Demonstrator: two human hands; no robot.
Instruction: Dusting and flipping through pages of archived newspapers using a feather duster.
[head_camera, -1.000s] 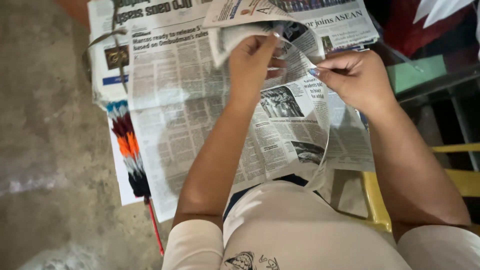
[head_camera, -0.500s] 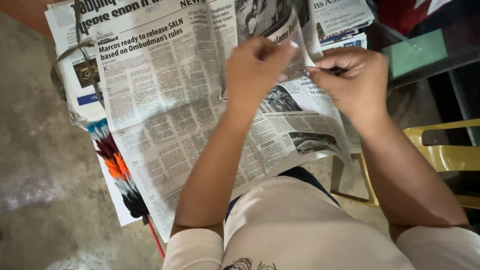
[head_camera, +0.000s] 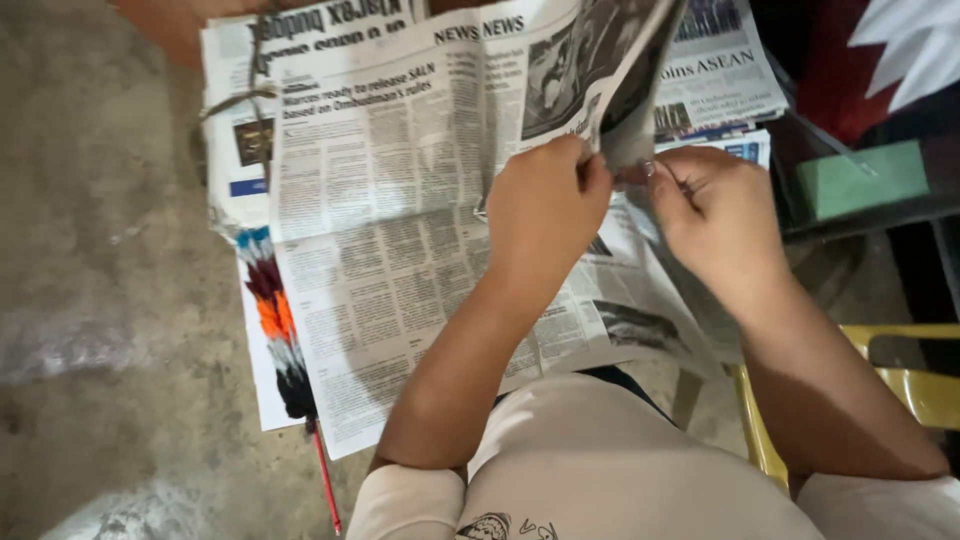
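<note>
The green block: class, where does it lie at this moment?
In the head view the green block lies at the right edge, on a dark shelf, beyond the right hand and above the yellow chair.

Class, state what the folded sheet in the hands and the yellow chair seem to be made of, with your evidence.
Folded printed sheet: thin matte newsprint, judging by its creases and grey print. Yellow chair: probably moulded plastic, since it looks smooth and slightly glossy.

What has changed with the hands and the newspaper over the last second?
The left hand and right hand have drawn together and now both pinch the folded edge of the newspaper sheet; a second ago they were apart, holding it curved. The sheet now stands up more, tighter folded. The spread newspapers on the concrete floor and the yellow chair stayed put.
</note>
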